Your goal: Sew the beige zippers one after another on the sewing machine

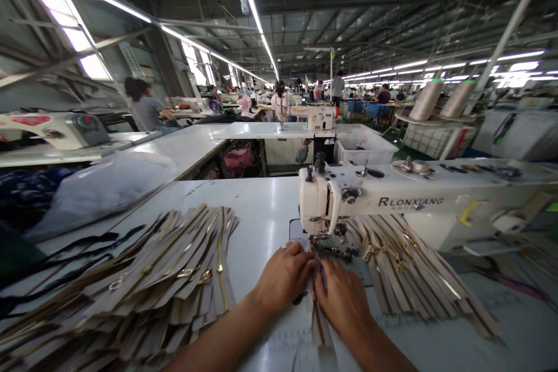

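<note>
A beige zipper strip (320,325) with a darker line of teeth runs from below my hands up toward the needle of the white sewing machine (370,197). My left hand (285,276) is closed on the strip from the left, just below the presser foot (311,241). My right hand (342,293) pinches it from the right, its fingers close to the left ones. Where the fingers meet, the strip is partly hidden. To the left lies a big heap of zippers (187,273) with gold teeth and pulls. More zippers (405,267) lie under the machine arm.
A clear plastic bag (104,186) and dark straps (78,250) lie at the left. Scissors (501,282) with pinkish handles rest at the right. Thread cones (427,99) stand behind the machine. A white bin (366,148) and another sewing machine (320,119) are farther off. A co-worker (148,104) sits at the left.
</note>
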The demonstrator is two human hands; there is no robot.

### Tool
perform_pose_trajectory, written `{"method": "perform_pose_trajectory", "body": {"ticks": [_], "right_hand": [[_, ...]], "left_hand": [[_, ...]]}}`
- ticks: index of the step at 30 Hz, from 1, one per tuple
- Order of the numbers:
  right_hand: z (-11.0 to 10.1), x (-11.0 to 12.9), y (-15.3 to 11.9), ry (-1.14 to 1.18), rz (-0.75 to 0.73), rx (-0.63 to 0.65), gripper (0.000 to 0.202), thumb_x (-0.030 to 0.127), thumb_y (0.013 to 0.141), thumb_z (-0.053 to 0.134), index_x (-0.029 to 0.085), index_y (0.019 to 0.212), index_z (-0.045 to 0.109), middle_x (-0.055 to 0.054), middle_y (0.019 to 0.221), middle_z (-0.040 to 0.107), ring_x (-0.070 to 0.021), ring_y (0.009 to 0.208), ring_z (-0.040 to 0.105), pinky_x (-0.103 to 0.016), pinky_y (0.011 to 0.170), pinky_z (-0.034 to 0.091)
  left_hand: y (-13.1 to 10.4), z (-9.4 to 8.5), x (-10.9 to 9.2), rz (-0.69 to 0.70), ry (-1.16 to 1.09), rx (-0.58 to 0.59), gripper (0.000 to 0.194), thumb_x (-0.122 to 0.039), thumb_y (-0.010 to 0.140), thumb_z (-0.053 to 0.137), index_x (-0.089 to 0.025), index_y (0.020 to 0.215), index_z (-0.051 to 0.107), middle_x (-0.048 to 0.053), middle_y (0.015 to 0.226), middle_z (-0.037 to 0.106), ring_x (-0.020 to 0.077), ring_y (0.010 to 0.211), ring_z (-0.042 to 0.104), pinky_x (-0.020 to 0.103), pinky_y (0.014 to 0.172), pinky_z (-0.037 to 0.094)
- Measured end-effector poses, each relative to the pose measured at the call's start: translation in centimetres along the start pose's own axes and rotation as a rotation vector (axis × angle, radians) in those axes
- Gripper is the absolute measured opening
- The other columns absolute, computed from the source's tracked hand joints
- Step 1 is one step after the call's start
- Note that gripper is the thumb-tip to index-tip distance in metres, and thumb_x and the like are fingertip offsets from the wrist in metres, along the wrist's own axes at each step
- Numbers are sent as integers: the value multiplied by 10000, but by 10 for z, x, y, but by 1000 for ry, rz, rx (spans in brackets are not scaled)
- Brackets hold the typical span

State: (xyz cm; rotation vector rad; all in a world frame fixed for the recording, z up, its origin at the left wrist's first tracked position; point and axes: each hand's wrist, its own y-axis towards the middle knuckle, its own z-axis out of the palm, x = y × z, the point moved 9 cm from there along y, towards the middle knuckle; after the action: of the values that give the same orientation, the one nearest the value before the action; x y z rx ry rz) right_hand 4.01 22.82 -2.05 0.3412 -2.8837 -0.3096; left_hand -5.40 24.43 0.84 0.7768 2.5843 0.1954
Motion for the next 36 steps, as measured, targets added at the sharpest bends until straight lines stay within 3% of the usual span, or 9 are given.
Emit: {"method": "perform_pose_trajectory", "body": {"ticks": [6, 11, 17, 21, 25, 27, 31, 33, 36], "right_hand": [[-3, 12, -4, 109, -143, 27, 252, 116, 867, 436, 190, 963, 657, -52, 895, 619, -195, 757, 628, -298, 689, 476], [1, 19, -8, 222, -290, 10, 362, 127, 890, 380, 179, 1155, 621, -80, 962, 622, -190, 798, 625, -311, 771, 483], [12, 10, -8, 220, -317, -75, 362, 139, 910, 349, 196, 1143, 620, -77, 957, 635, -182, 780, 638, -301, 757, 495], [13, 8, -11, 221, -378, -136, 324, 161, 910, 382, 206, 1132, 613, -59, 932, 639, -176, 739, 649, -284, 685, 504], [12, 9, -11, 215, -394, -154, 323, 164, 914, 371, 207, 1136, 601, -52, 937, 642, -178, 748, 659, -284, 656, 507], [11, 10, -11, 209, -398, -154, 322, 169, 915, 365, 204, 1134, 599, -53, 934, 644, -181, 748, 660, -287, 652, 506], [11, 11, -11, 210, -405, -162, 318, 175, 916, 362, 200, 1113, 610, -56, 924, 648, -185, 742, 656, -287, 645, 497], [10, 11, -11, 213, -386, -175, 328, 171, 916, 353, 195, 1111, 616, -65, 938, 647, -189, 749, 652, -291, 652, 490], [7, 11, -11, 231, -349, -159, 336, 159, 909, 358, 194, 1112, 622, -70, 939, 645, -190, 761, 643, -293, 685, 477]], "left_hand": [[-6, 3, 4, -130, -31, 13, 192, -155, 901, 465, -189, 989, 633, 69, 917, 601, 215, 862, 590, 328, 780, 480], [-13, -19, 29, -314, -75, -40, 246, -24, 837, 427, -169, 962, 581, 55, 882, 594, 180, 773, 601, 271, 699, 469], [-36, -122, 59, -448, 11, -305, 205, -88, 864, 421, -174, 911, 601, 55, 874, 603, 192, 813, 580, 295, 753, 442], [-71, -196, 81, -585, 112, -365, 201, -224, 857, 455, -184, 936, 635, 54, 927, 656, 216, 871, 594, 306, 804, 438], [-112, -248, 129, -779, 271, -418, 251, -283, 810, 462, -194, 944, 655, 46, 922, 689, 237, 886, 611, 306, 810, 437], [-126, -244, 161, -843, 253, -334, 263, -299, 788, 469, -186, 928, 660, 44, 921, 699, 242, 889, 618, 304, 800, 439], [-154, -208, 212, -996, 163, -37, 240, -287, 758, 504, -155, 867, 673, 55, 840, 701, 243, 839, 632, 282, 722, 449], [-160, -209, 211, -985, 225, -31, 256, -293, 787, 505, -144, 906, 676, 70, 880, 693, 243, 864, 629, 280, 732, 440], [-147, -229, 169, -837, 408, -201, 307, -339, 862, 464, -136, 1003, 646, 71, 929, 658, 234, 839, 613, 280, 714, 419]]}}
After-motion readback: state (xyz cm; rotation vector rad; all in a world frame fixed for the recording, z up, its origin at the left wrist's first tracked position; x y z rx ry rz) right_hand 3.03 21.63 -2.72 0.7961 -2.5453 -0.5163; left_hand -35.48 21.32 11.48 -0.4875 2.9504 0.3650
